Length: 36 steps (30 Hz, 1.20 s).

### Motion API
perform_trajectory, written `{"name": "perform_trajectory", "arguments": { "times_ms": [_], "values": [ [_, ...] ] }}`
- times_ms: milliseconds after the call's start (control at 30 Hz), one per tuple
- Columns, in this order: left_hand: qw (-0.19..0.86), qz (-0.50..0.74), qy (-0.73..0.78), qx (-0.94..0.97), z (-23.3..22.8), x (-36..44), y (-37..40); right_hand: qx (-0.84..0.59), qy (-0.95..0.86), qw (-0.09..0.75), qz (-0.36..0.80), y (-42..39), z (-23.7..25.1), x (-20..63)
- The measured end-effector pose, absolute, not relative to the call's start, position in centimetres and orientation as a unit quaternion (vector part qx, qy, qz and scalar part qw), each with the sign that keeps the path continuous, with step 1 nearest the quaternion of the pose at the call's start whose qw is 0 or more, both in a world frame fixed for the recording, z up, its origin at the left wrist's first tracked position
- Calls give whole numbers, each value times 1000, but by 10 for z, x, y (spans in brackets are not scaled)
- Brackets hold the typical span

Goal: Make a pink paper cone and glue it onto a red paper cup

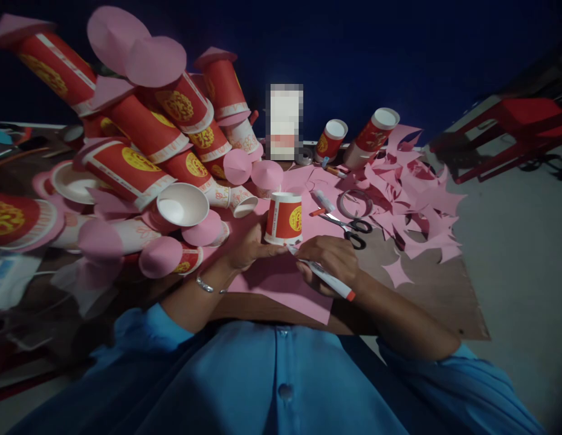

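The left hand (250,249) grips one red cup (283,220) over pink paper (285,296); the right hand (329,260) grips one white marker (329,278) (orange-ended), tip by the cup's near edge. One pair of scissors (347,227) lies right, on the tabletop (444,290).

The red cup (281,220) hides the left hand (248,249) (partly).

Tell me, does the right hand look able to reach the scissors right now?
Probably yes: the scissors lie just beyond the right hand, and nothing covers their handle end. That hand holds a white pen, though, so it would likely have to put that down first.
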State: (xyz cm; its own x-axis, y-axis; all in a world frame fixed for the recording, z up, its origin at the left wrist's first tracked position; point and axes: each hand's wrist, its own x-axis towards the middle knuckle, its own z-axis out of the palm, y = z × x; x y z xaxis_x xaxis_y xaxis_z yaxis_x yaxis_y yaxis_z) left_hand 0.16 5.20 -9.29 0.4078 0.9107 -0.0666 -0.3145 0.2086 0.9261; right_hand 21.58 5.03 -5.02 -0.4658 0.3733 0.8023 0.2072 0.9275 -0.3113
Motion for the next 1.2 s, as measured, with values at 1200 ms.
{"name": "perform_trajectory", "arguments": {
  "times_ms": [1200],
  "values": [
    [681, 441, 320, 489, -93, 2, 53, -177, -857, 480, 56, 51, -50, 216]
  ]
}}
